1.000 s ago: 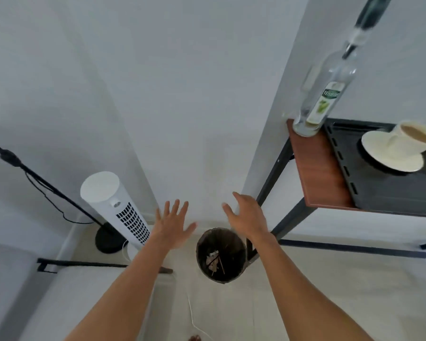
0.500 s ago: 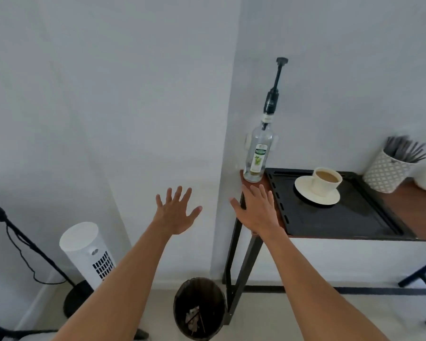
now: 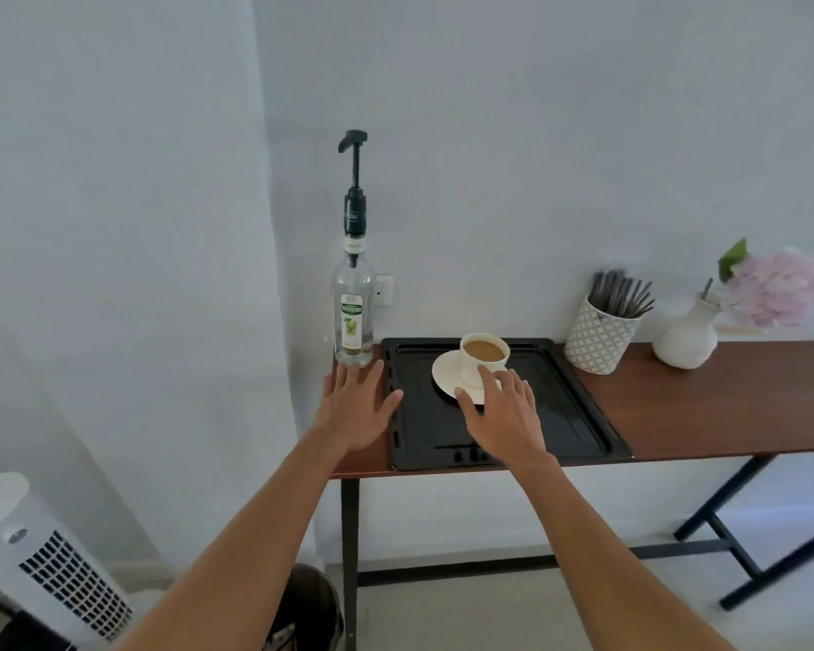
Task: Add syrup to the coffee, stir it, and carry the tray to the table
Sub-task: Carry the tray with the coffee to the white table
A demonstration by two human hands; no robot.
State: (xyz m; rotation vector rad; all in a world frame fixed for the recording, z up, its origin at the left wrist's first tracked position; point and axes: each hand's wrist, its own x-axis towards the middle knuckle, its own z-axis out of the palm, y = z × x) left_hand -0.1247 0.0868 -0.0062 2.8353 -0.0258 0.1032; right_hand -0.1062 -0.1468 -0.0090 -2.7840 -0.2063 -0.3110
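White-walled corner, wooden side table on black legs against far wall.

On table: 1 black tray at left end; 1 cup of coffee on 1 saucer, far part of tray; 1 syrup bottle with pump, upright, just left of tray. 1 patterned holder of stirrers and 1 white vase to right. Left hand spread, empty, near bottle base. Right hand spread, empty, over tray near saucer. On floor left: 1 tower fan, 1 bin.

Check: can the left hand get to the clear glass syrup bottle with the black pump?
Probably yes. The left hand is open, fingertips just short of the clear glass syrup bottle with the black pump, nothing between them. The black tray and right hand sit off to the side.
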